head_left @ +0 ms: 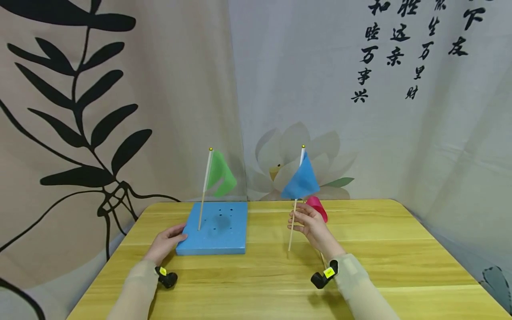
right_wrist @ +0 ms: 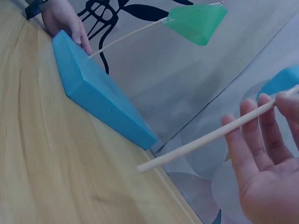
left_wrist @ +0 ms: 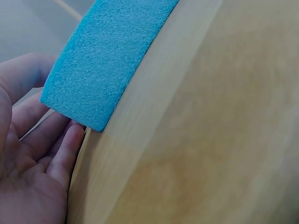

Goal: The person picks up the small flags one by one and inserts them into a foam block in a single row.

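Blue foam block lies flat on the wooden bench, left of centre, and my left hand rests against its near left corner. The fingers are straight and relaxed, laid along the block's edge rather than curled round it; the left wrist view shows my fingertips just touching the underside of that corner where it meets the bench.

A green flag stands in the block, its thin wooden stick planted in the top near the left side and leaning slightly. Several small dark holes show in the foam's top face beside it.

My right hand holds a blue flag by its stick, above the bench and well to the right of the block. I pinch the stick between thumb and fingers about midway down, with the other fingers only loosely bent; the right wrist view shows the stick lying across my fingers. The stick stands close to upright, and its lower end hangs just above the bench or barely on it; I cannot tell which.

Something pink shows right behind my right hand, partly hidden by it.

Behind the bench hang printed cloths, one with black leaves, one with black calligraphy.
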Motion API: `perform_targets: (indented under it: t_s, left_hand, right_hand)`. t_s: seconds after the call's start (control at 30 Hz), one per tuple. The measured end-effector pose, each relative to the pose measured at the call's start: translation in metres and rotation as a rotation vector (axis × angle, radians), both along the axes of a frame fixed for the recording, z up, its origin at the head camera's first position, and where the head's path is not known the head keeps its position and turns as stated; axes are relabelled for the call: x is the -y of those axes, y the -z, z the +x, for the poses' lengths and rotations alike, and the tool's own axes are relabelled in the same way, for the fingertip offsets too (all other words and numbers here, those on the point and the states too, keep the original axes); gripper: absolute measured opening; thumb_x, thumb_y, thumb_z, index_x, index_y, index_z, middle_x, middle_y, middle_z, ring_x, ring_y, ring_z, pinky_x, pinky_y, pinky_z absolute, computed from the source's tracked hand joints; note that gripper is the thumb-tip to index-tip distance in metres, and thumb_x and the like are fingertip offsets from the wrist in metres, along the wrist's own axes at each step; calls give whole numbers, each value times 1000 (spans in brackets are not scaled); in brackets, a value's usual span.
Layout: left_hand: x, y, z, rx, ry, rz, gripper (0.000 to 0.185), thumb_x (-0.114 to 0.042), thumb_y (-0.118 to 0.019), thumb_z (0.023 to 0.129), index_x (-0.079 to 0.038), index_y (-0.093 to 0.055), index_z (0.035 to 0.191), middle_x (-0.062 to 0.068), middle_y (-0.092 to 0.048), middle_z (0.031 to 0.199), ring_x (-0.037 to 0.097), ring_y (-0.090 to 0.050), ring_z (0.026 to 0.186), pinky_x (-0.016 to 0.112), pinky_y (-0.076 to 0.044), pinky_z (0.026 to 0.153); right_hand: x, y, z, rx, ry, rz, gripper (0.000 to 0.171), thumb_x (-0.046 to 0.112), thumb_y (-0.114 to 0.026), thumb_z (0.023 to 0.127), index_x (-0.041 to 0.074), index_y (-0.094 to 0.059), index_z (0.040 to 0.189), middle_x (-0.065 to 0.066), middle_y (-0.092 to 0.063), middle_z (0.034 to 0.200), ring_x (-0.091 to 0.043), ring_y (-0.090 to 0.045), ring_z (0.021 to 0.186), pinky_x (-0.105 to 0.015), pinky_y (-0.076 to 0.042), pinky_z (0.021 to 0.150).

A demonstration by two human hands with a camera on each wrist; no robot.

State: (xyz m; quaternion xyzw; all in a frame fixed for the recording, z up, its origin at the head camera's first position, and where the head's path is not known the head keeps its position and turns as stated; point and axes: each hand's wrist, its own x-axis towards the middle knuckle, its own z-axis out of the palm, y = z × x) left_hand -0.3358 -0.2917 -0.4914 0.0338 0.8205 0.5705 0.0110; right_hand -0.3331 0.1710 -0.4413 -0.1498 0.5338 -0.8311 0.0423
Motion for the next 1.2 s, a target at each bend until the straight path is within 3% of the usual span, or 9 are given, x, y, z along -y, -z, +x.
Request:
perform_targets:
  t_s: [0.33, 0.53, 0.83, 1.2]
  left_hand:
    - [1, 1, -1, -2, 5, -11, 63, -26, -63, 96, -1, -38, 148, 23, -36, 150, 37, -33, 137, 51, -28, 110]
    - [0, 0, 1, -6, 6, -8, 62, -24, -63, 96, -1, -37, 148, 24, -35, 149, 38, -33, 136, 52, -28, 110]
    - [2, 1, -2, -5, 10, 0, 64, -26, -64, 95, -2, -38, 148, 23, -35, 150, 37, -32, 138, 51, -27, 111]
    - [1, 1, -1, -21, 11, -21, 63, -25, -64, 96, -1, -38, 148, 24, -37, 149, 38, -33, 136, 52, -30, 109]
  right_hand:
    - [7, -2, -1, -12, -205, -270, 34, 3, -32, 105, 20, -61, 109, -1, -65, 94, -19, -64, 89, -38, -53, 87]
    - [12, -1, -3, 4, -247, -285, 34, 4, -33, 105, 21, -63, 107, 0, -65, 95, -19, -63, 90, -38, -52, 89]
    - [16, 0, -7, -75, -396, -291, 47, 1, -27, 105, 19, -70, 106, -1, -66, 98, -20, -63, 92, -43, -49, 93]
    - [19, 4, -12, -150, -596, -365, 53, -1, -13, 104, 15, -64, 109, -3, -64, 105, -19, -61, 97, -42, -45, 97]
